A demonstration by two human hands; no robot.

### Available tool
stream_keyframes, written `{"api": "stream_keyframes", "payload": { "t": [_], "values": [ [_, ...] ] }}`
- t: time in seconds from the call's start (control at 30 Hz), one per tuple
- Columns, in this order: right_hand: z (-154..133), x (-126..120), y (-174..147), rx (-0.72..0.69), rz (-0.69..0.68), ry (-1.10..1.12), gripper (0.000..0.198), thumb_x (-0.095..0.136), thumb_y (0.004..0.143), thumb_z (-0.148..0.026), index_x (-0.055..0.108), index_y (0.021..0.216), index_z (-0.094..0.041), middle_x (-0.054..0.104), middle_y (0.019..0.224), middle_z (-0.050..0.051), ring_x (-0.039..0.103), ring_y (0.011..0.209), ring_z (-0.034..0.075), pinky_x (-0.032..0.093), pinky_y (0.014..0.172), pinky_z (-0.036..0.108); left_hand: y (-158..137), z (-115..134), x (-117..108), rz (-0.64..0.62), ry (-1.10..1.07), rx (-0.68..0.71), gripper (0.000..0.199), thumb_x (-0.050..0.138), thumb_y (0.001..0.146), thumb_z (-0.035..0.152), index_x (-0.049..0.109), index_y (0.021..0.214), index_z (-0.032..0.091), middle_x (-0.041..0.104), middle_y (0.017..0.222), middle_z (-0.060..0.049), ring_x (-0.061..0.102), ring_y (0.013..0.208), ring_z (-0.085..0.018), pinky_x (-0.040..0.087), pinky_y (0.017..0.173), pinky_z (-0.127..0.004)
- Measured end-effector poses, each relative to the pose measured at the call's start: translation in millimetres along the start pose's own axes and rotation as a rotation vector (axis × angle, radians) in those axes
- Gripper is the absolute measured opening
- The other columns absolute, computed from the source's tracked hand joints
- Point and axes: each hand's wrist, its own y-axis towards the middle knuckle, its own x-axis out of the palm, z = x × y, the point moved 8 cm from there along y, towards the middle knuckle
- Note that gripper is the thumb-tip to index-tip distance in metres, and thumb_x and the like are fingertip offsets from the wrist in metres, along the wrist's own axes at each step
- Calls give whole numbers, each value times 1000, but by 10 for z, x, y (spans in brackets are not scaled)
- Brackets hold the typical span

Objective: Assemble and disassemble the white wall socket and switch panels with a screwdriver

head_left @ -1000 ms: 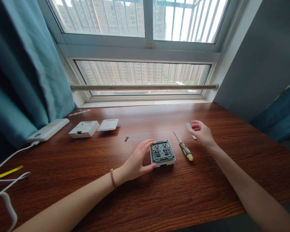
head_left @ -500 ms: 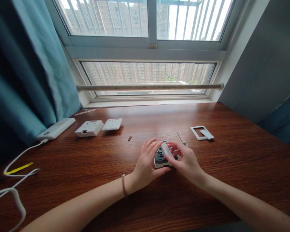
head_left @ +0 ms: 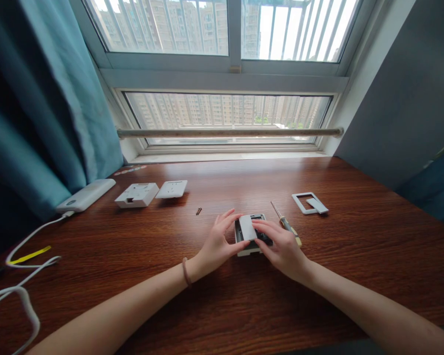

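Observation:
A wall switch [head_left: 265,222] with a dark inner body and a white base lies on the table between my hands. My right hand [head_left: 281,246] pinches a white rocker plate [head_left: 247,228] between thumb and fingers, over the left half of the switch. The plate looks nearly flat; whether it is seated cannot be made out. My left hand [head_left: 218,241] grips around the left side of the switch, fingers at the far edge and thumb at the near edge by the plate's corner. Beside my right hand lies a screwdriver [head_left: 289,228], its handle partly covered by the hand.
A white frame [head_left: 299,203] with a second white plate [head_left: 317,205] across it lies at right. Screws [head_left: 199,211] lie left of centre. Farther left are a white box [head_left: 136,195], a socket panel [head_left: 172,189], a white power bank [head_left: 86,195] with a cable [head_left: 33,231], and a yellow strip [head_left: 31,255].
My right hand has lowered the tilted white plate leftward onto the switch. My left hand has shifted slightly left, its thumb drawn back. More of the screwdriver handle now shows.

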Motion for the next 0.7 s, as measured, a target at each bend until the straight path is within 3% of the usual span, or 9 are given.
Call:
{"api": "stream_keyframes", "payload": {
  "t": [0.2,0.47,0.6,0.7],
  "values": [
    [-116,136,-61,-175,-153,-169,39,53,80,-13,53,119,-11,58,120,12,47,116,22,42,100,38,-15,-65,34,-68,-92,-3,56,66,74,33,45,124,20,49,130,-11,27,134,-27,27,107,-52],
    [-101,204,-67,-247,-222,-305,36,51,85,-18,54,120,-10,58,123,10,48,116,21,43,101,36,-23,-107,74,-108,-129,14,56,64,75,35,41,124,19,44,134,-13,30,133,-26,27,109,-50],
    [-127,210,-70,-265,-230,-324,36,51,85,-17,54,120,-11,58,122,10,50,115,21,43,100,37,-24,-51,57,-124,16,80,58,61,78,38,38,127,17,42,136,-15,31,132,-27,30,108,-49],
    [-154,201,-78,-275,-216,-335,36,49,86,-16,53,121,-11,58,122,11,50,115,22,44,99,38,-40,28,22,-123,257,194,59,56,81,41,37,130,14,39,137,-17,25,134,-31,28,106,-55]
  ]
}}
